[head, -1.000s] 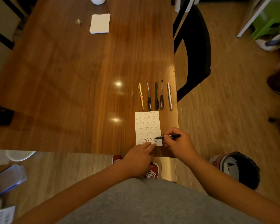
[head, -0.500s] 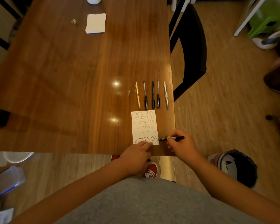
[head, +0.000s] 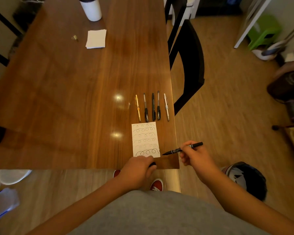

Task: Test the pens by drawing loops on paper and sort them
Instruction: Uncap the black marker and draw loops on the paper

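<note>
Looped paper (head: 145,139) lies lower centre; five pens (head: 152,106) in a row above — a black marker (head: 182,148) angled at its right.

White paper (head: 145,139), black loops; yellow pen (head: 138,107).

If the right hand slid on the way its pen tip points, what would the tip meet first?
Probably the paper: the right hand holds the black marker with its tip aimed left at the sheet's bottom loop row, then the left hand. The tip's height is unclear.
</note>
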The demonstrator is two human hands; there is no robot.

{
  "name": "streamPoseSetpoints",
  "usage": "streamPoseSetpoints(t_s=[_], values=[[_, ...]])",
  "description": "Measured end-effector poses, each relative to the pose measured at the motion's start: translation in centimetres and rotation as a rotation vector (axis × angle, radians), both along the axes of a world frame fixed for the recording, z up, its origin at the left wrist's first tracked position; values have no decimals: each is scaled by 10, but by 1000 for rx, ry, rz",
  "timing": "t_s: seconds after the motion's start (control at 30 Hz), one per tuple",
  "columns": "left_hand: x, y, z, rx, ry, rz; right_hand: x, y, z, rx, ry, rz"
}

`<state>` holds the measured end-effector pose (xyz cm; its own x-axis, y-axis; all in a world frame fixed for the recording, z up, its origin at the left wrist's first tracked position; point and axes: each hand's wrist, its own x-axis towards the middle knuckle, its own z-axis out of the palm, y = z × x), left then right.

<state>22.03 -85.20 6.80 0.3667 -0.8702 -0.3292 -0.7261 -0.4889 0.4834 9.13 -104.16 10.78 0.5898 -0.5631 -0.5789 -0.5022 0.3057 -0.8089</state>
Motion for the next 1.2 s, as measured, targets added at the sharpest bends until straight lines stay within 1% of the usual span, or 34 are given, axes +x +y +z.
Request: streamPoseSetpoints(t_s=[0.17, 0.3, 0.43, 0.6, 0.7, 0.77, 0.9, 1.1, 1.2], values=[[-2, -4, 9, 16, 22, 21, 3, 2, 10, -13, -22, 50], [1, -8, 17, -21, 41, 35, 8, 4, 14, -48, -17, 86], [4, -9, 24, -74, 9, 58, 12, 5, 19, -66, -36, 150], [7, -9, 31, -140, -5, 54, 21, 13, 22, 10, -88, 224], [9, -7, 39, -162, 48, 101, 29, 22, 25, 87, -127, 208], [14, -6, 45, -171, 168, 174, 36, 25, 26, 119, -139, 183], [32, -6, 59, -177, 570, 360, 60, 27, 31, 172, -145, 158], [78, -5, 67, -182, 979, 519, 102, 30, 31, 278, -136, 119], [103, -4, 66, -133, 1113, 540, 125, 30, 29, 268, -125, 143]])
